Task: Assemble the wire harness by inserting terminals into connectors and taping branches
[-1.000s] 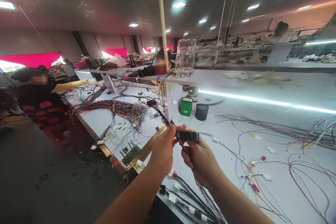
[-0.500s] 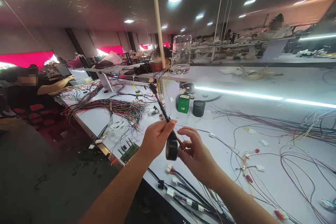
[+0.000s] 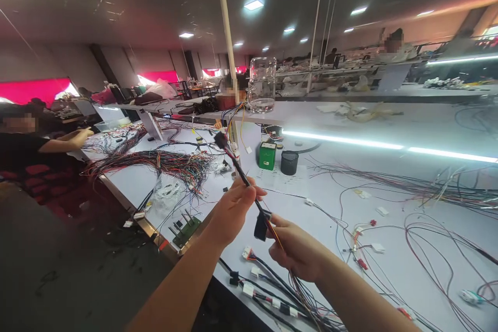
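Smooth white surface (image 3: pixel 322 238), dim room (image 3: pixel 136 15), left hand (image 3: pixel 233 212) and right hand (image 3: pixel 298 251) gripping slim cable (image 3: pixel 241 175), black tape (image 3: pixel 260 228) between, tangled wires (image 3: pixel 155 162) at ten o'clock from them.

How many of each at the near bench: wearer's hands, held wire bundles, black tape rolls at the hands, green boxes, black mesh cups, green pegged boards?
Hands: 2 (left hand, right hand)
Wire bundle: 1
Tape roll: 1
Green box: 1
Mesh cup: 1
Pegged board: 1
Total: 7

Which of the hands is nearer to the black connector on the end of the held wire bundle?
Left. The left hand grips the wire bundle below the black connector; the right hand is farther down, beside the tape roll.
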Demonstrator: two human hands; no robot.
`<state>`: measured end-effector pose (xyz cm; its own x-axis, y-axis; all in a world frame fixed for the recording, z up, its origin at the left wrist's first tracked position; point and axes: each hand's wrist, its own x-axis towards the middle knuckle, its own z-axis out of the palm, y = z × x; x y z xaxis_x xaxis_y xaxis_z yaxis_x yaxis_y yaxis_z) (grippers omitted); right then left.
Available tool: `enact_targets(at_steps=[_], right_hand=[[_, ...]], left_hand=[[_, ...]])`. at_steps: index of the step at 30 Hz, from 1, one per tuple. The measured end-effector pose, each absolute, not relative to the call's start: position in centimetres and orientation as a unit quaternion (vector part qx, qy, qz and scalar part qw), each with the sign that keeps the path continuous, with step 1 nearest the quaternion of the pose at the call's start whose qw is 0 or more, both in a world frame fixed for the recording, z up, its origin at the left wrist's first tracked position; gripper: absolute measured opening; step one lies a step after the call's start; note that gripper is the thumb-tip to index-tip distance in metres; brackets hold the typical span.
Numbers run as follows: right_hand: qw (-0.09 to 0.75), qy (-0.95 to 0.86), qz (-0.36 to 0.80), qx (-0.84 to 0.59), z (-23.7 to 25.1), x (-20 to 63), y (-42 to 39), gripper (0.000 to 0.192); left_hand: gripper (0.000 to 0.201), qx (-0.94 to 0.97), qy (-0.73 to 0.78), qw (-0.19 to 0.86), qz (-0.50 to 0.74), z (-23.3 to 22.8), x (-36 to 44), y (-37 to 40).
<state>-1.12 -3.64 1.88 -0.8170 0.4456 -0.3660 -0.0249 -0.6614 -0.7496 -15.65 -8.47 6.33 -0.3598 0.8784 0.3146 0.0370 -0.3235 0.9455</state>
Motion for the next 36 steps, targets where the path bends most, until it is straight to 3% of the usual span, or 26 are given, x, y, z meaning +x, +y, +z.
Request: enact_targets(at_steps=[4,8,11,13,17,21,24,30,32,36], right_hand=[[0.239,-0.462,0.825,-0.219,2.3,-0.2,-4.2,0.042],[0.360,-0.701,0.584,-0.197,2.8,-0.4,-5.4,0.048],[0.423,-0.750,0.468,-0.198,2.8,-1.1,-5.7,0.035],[0.442,-0.659,0.555,-0.249,2.6,-1.3,-5.5,0.027],[0.360,-0.417,0.775,-0.310,2.4,-1.3,-4.6,0.019],[0.391,-0.360,0.797,-0.288,2.5,-1.3,-4.4,0.024],[0.383,-0.350,0.809,-0.277,2.0,-1.5,-4.2,0.026],[0.064,-0.368,0.898,-0.233,-0.6,-0.9,-3.3,0.023],[0.091,-0.381,0.893,-0.222,-0.9,-0.3,-3.6,0.034],[0.277,-0.550,0.761,-0.204,-0.2,0.2,-4.9,0.046]], left_hand=[[0.032,0.517,0.469,0.296,0.652,6.9,-16.1,-8.1],[0.031,0.510,0.519,0.244,0.641,6.7,-15.8,-8.1],[0.032,0.452,0.500,0.289,0.680,6.1,-15.5,-8.0],[0.033,0.396,0.457,0.334,0.722,5.7,-15.4,-7.8],[0.034,0.318,0.401,0.411,0.754,4.5,-14.9,-7.3],[0.036,0.286,0.420,0.448,0.735,2.8,-12.8,-7.6],[0.031,0.331,0.427,0.420,0.729,1.9,-11.8,-8.2],[0.033,0.512,0.525,0.312,0.604,2.3,-14.7,-9.3],[0.032,0.546,0.580,0.257,0.548,2.8,-16.0,-9.6],[0.027,0.564,0.624,0.174,0.513,3.6,-16.8,-9.6]])
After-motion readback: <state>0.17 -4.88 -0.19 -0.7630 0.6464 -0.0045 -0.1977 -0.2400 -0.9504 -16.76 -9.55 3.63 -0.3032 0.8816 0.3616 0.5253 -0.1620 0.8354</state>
